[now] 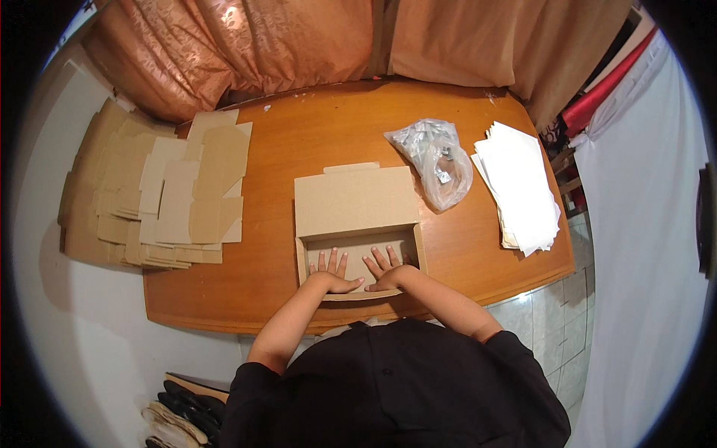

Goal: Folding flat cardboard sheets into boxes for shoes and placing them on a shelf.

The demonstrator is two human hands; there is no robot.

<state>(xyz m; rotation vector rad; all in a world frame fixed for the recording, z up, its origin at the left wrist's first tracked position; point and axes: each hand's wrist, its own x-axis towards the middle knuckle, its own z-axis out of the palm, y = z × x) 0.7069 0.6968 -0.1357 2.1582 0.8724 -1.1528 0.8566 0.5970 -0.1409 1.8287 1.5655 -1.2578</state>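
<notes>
A brown cardboard box (355,200) stands near the front edge of the table, its hinged lid raised and tilted away from me, with a tuck flap at the far end. Both hands reach over its near wall into the inside. My left hand (331,275) lies with fingers spread in the left half of the box, toward its bottom. In the right half, my right hand (384,272) is likewise spread out, palm down. The two thumbs point at each other, slightly apart. Neither hand holds anything.
Flat cardboard blanks (178,196) are piled at the table's left. Behind the box to the right lies a clear plastic bag (439,160) with small items inside. A stack of white paper sheets (520,187) rests at the right edge of the wooden table (314,131). Curtains hang behind.
</notes>
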